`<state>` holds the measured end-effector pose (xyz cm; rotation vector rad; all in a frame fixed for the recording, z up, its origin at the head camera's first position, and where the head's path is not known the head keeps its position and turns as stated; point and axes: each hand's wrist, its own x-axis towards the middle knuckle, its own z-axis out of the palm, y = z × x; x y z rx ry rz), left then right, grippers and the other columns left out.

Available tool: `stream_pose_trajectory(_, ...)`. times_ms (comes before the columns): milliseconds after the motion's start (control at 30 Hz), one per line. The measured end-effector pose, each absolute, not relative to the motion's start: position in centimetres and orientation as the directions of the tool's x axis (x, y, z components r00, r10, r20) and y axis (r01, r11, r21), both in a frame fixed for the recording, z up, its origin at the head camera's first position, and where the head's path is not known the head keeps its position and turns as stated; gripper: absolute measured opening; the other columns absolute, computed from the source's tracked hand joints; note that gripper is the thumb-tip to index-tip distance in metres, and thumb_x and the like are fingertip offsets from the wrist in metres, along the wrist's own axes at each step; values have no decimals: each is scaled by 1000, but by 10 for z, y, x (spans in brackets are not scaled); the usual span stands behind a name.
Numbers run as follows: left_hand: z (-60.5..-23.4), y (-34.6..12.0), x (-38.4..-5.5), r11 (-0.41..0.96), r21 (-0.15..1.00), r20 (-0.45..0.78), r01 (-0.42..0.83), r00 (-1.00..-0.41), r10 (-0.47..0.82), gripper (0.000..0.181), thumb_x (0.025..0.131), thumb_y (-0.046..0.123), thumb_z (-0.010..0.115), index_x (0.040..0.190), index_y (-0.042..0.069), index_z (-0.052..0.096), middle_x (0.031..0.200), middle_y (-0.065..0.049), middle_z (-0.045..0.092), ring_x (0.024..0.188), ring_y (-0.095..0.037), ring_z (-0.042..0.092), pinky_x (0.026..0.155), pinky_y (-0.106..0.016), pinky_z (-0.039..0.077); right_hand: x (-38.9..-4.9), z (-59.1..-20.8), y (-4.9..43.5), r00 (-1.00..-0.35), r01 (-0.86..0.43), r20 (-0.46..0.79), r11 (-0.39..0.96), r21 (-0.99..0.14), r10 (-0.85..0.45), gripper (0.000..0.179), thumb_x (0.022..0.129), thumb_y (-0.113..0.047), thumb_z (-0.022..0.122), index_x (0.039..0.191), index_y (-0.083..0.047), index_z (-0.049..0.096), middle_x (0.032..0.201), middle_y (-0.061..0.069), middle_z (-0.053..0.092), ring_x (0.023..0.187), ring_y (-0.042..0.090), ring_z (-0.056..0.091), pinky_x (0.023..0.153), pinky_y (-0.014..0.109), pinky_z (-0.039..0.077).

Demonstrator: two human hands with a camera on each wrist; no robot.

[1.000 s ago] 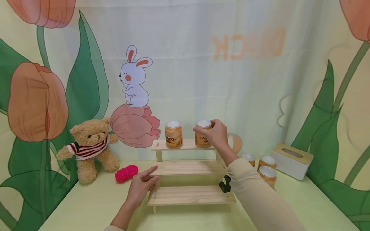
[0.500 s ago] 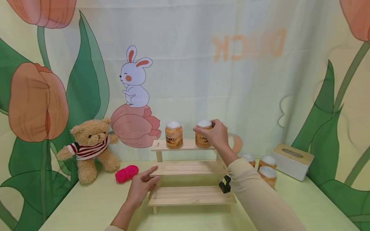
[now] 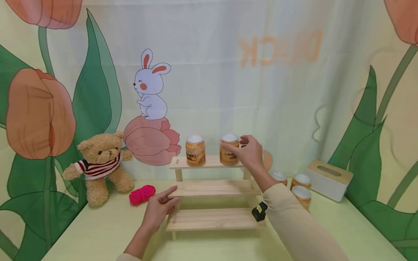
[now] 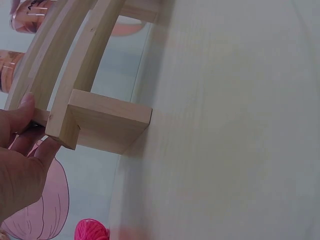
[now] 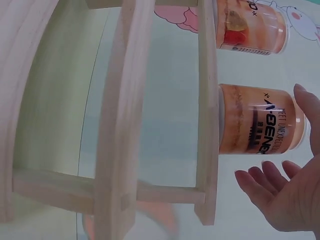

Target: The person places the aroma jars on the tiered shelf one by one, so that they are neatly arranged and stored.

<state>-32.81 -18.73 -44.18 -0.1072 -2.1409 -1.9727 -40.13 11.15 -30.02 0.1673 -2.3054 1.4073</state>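
Two orange cans with white lids stand upright on the top board of a three-tier wooden shelf (image 3: 212, 188). Beside the right can (image 5: 257, 120) is my right hand (image 3: 250, 152), its thumb and fingers spread apart around the can; the right wrist view shows a gap between the fingers and the can's side. The left can (image 3: 195, 151) stands a little apart from it. At the left end of the middle board, my left hand (image 3: 156, 210) grips the wood, thumb above and fingers below, as the left wrist view shows.
Several more orange cans (image 3: 301, 197) stand on the table right of the shelf, in front of a white tissue box (image 3: 330, 183) with a wooden lid. Left are a pink yarn skein (image 3: 142, 195) and a teddy bear (image 3: 101, 163). A printed curtain (image 3: 209, 72) hangs behind.
My right hand has loosened from the right can and drawn slightly to the right, its fingers spreading. The can stays on the top board. My left hand keeps its hold on the shelf.
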Motion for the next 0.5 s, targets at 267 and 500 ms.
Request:
stream_pose_trajectory(267, -440, -186, -328, 92, 974, 215, 205, -970, -111, 46, 90, -2, 71, 135, 6, 64, 99, -21, 72, 70, -16, 58, 60, -22, 48, -379, -315, 123, -875, -383, 475, 465, -798, 95, 75, 79, -44, 85, 133, -2, 54, 128, 16, 59, 117, 32, 55, 92, 48, 48)
stream_pose_trajectory(500, -440, -186, -329, 82, 975, 216, 207, -970, -114, 45, 90, -4, 70, 134, 6, 64, 100, -23, 71, 70, -16, 58, 60, -21, 47, -358, -321, 140, -863, -407, 492, 417, -813, 116, 75, 77, -47, 85, 133, -5, 57, 127, 12, 61, 119, 30, 54, 98, 48, 44)
